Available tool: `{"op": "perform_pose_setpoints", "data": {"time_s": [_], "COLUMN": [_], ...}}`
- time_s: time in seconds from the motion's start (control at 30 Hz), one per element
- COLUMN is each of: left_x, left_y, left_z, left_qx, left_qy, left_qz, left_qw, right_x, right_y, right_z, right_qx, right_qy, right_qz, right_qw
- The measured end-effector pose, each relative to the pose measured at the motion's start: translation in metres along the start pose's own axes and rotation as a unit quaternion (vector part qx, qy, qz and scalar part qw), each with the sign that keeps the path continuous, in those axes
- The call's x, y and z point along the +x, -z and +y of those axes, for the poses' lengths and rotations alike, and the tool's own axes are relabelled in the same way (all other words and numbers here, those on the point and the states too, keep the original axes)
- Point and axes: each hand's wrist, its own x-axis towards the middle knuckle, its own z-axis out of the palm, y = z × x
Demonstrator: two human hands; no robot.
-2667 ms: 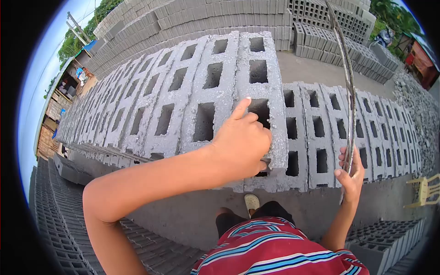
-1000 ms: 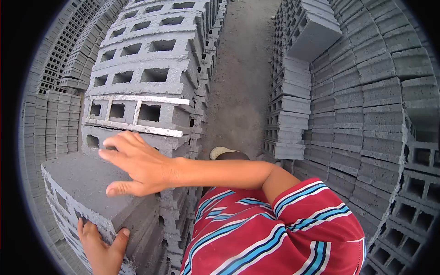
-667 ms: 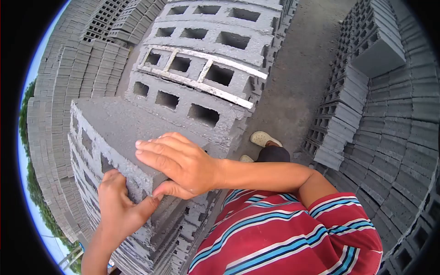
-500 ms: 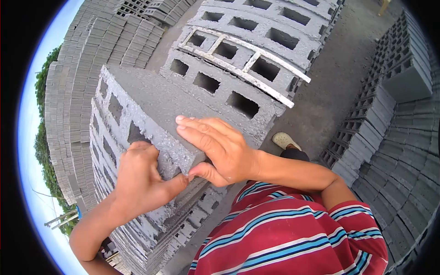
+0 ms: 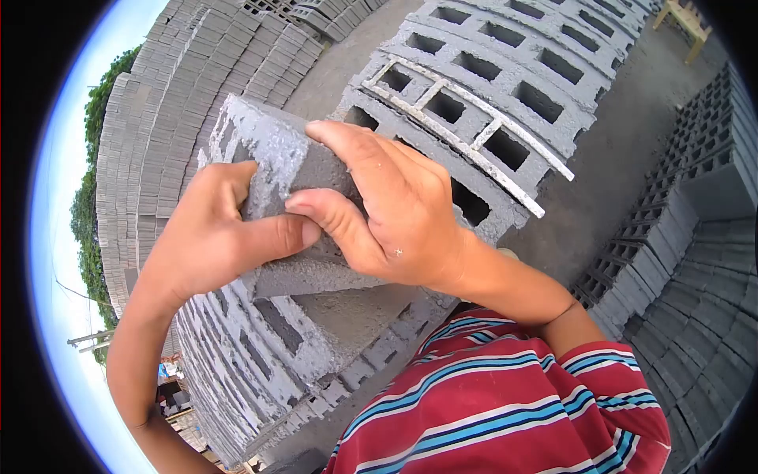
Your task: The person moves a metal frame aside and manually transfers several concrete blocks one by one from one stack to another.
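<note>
A grey hollow concrete block [image 5: 272, 146] is held between my two hands, tilted and raised at its near end above a stack of blocks [image 5: 316, 328]. My left hand [image 5: 209, 237] grips the block's left side, with its fingers curled into a hollow and its thumb against the near end. My right hand [image 5: 399, 205] clasps the opposite side, fingers over the upper face and thumb on the near end. Both hands hide much of the block. Beyond them, a whitish ladder-like frame [image 5: 485, 134] rests on a row of hollow blocks.
More rows of hollow blocks [image 5: 513, 59] extend away ahead. Tall block stacks [image 5: 197, 71] stand at the left, and further block stacks [image 5: 624, 261] line the right side. A bare ground strip [image 5: 576, 205] runs between. A small wooden stool [image 5: 685, 24] is at the far right.
The block's near end has risen off the stack and tilted, showing the block beneath. Both hands have moved up with it, and the view has shifted.
</note>
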Motion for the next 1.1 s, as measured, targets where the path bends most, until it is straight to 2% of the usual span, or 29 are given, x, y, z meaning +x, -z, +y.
{"op": "perform_pose_setpoints", "data": {"time_s": [0.07,0.17,0.23,0.27,0.3,0.33,0.37,0.4,0.43,0.47,0.5,0.53,0.63,0.67,0.77,0.83,0.87,0.97,1.0,1.1], "left_x": [0.002,0.006,0.005,0.004,0.004,0.003,0.004,0.005,0.005,0.005,0.006,0.005,0.005,0.006,0.009,0.008,0.007,0.008,0.008,0.009], "left_y": [-0.001,-0.016,-0.013,-0.014,-0.016,-0.027,-0.033,-0.038,-0.039,-0.037,-0.033,-0.030,-0.020,-0.024,-0.008,-0.010,-0.011,-0.003,-0.001,0.002], "left_z": [0.008,0.000,0.011,0.014,0.016,0.010,0.006,0.002,0.000,0.001,0.003,0.006,0.011,0.004,-0.004,0.004,0.007,0.007,0.006,0.004], "left_qx": [0.064,-0.095,-0.040,-0.012,0.018,-0.080,-0.077,-0.072,-0.066,-0.039,-0.011,0.020,0.100,0.015,0.059,-0.007,-0.041,-0.012,-0.008,0.000], "left_qy": [0.010,-0.034,0.029,0.043,0.054,0.004,-0.019,-0.041,-0.065,-0.048,-0.028,-0.006,-0.001,-0.038,-0.016,-0.041,-0.050,-0.046,-0.040,-0.034], "left_qz": [-0.023,0.031,0.001,-0.002,-0.003,0.020,0.023,0.025,0.029,0.012,-0.004,-0.023,-0.014,-0.001,0.006,-0.013,-0.023,-0.048,-0.047,-0.046], "left_qw": [0.998,0.994,0.999,0.999,0.998,0.997,0.997,0.996,0.995,0.998,1.000,1.000,0.995,0.999,0.998,0.999,0.998,0.998,0.998,0.998], "right_x": [-0.001,-0.002,0.001,0.002,-0.001,0.001,0.002,-0.005,-0.012,-0.028,-0.047,-0.063,-0.089,-0.088,-0.077,-0.073,-0.069,-0.072,-0.069,-0.052], "right_y": [0.003,0.009,0.016,0.025,0.032,0.040,0.051,0.063,0.086,0.105,0.120,0.132,0.145,0.149,0.154,0.155,0.155,0.149,0.150,0.156], "right_z": [0.005,0.012,0.013,0.007,0.010,0.020,0.030,0.040,0.049,0.056,0.065,0.069,0.075,0.073,0.066,0.063,0.061,0.080,0.074,0.064], "right_qx": [-0.009,-0.002,0.017,0.043,0.066,0.088,0.110,0.098,-0.100,-0.277,-0.426,-0.500,-0.553,-0.542,-0.524,-0.531,-0.530,-0.460,-0.475,-0.494], "right_qy": [0.025,0.027,0.018,-0.061,-0.054,-0.041,-0.026,-0.058,-0.039,-0.057,-0.100,-0.183,-0.175,-0.202,-0.267,-0.298,-0.310,-0.343,-0.307,-0.225], "right_qz": [0.014,-0.007,-0.035,-0.084,-0.113,-0.141,-0.171,-0.159,-0.182,-0.192,-0.230,-0.289,-0.316,-0.329,-0.349,-0.339,-0.374,-0.384,-0.370,-0.445], "right_qw": [1.000,1.000,0.999,0.994,0.990,0.985,0.979,0.981,0.978,0.940,0.870,0.796,0.751,0.747,0.730,0.718,0.695,0.723,0.737,0.712]}}
